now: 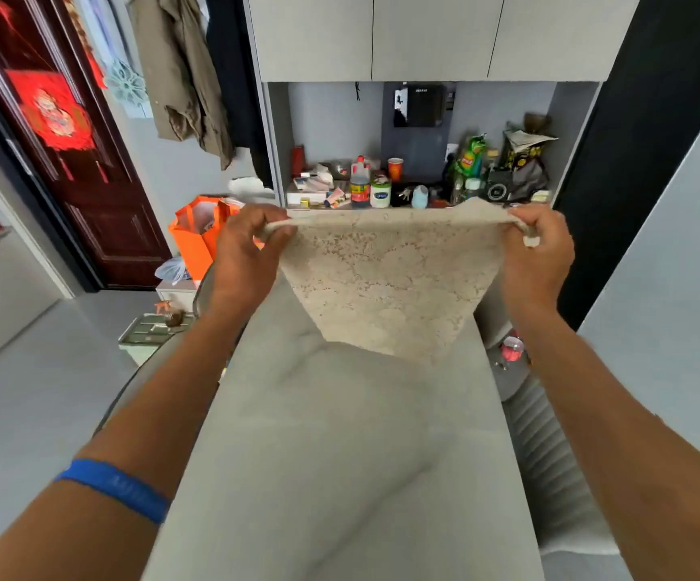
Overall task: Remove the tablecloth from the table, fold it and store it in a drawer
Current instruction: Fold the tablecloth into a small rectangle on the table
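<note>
Grey marble-veined tabletop (339, 454) fills the lower centre. Above it, left hand (244, 245) and right hand (539, 249) each pinch a top corner of the beige lace tablecloth (390, 283). Its hanging point may drag, skewing the fold.

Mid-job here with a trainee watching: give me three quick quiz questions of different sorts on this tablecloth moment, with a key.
1. True or false: the beige lace tablecloth lies spread flat over the grey marble-patterned table.
2. Which forearm wears the blue wristband? A) left B) right C) neither
3. Fill in: the cloth's lower edge hangs down and seems to meet the ____.

Key:
1. False. The left hand and the right hand each pinch an upper corner, holding it up above the far end of the table.
2. A
3. table
</note>
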